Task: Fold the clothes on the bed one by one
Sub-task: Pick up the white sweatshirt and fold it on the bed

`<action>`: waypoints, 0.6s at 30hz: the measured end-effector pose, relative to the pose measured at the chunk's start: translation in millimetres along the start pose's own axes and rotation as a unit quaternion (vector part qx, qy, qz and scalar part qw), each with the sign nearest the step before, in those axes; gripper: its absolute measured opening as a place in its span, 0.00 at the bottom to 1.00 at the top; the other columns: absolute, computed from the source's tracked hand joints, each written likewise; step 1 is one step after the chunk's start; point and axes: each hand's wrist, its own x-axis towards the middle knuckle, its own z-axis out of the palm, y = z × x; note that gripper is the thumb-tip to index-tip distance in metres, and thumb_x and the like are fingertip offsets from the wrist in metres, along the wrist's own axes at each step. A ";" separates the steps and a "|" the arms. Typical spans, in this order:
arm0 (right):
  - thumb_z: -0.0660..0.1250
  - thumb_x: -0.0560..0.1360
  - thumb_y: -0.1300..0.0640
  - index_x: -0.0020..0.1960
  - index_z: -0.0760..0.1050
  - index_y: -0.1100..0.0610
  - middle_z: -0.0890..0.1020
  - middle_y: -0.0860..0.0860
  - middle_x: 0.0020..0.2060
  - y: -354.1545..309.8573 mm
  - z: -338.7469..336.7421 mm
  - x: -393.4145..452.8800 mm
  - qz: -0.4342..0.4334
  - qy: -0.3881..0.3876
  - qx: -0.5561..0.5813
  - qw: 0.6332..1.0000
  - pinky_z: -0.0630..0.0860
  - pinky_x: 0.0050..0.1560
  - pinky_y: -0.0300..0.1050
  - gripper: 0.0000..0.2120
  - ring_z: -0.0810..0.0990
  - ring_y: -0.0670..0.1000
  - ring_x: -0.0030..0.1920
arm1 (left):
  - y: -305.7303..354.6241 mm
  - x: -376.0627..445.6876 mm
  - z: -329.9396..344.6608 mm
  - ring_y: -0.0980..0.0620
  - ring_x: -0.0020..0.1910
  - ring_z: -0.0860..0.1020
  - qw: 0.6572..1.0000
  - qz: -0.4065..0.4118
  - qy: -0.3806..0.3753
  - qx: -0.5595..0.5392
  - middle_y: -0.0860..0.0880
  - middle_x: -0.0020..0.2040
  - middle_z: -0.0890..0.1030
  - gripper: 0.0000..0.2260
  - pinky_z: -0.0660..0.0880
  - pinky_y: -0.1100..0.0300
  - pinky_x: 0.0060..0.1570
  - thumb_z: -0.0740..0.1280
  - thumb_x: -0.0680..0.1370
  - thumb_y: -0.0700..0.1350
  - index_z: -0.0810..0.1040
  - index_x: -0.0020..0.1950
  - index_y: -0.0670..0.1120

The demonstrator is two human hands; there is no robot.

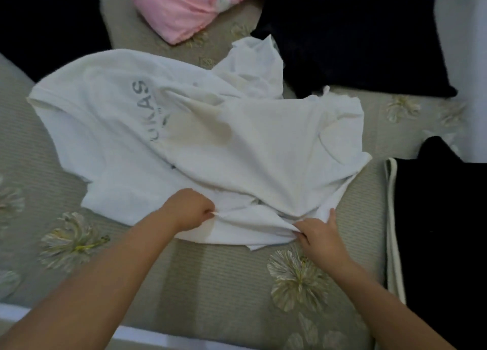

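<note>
Cloth spreads away from both hands: the white T-shirt point(184, 128) lies crumpled on the bed point(210, 276), its long axis running roughly left to right across the view, the printed side up and the grey lettering turned sideways toward the left end. At far left a dark garment point(47, 20) fills the upper corner, well apart from the shirt. The left hand point(191, 208) sits at the shirt's near edge, fingers curled into a fist that pinches a small tab of the white cloth. Just to its right the near edge is bunched into loose overlapping layers, and the right hand point(320, 233) grips that bunch with fingers curled round it, thumb lying up along the fabric. The two hands are set apart along the same near edge, so the shirt's whole body lies beyond them, away from the person; neither hand looks clearly nearer, though the right one sits closer to the shirt's rumpled right end. Judging from this, the coming move turns on drawing that near edge taut before any fold. Farther back lies a pink garment point(184, 10), then a black garment point(355, 39), and at far right a folded black piece with white trim point(434, 231).
</note>
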 end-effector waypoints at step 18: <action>0.50 0.80 0.54 0.49 0.73 0.49 0.79 0.47 0.50 83.1 78.7 -132.3 0.074 -0.142 -0.007 0.987 0.42 0.71 0.51 0.12 0.74 0.49 0.56 | 108.2 -69.8 90.1 0.47 0.54 0.75 0.989 -0.053 -0.071 -0.117 0.45 0.56 0.79 0.12 0.67 0.61 0.46 0.58 0.80 0.46 0.78 0.56 0.43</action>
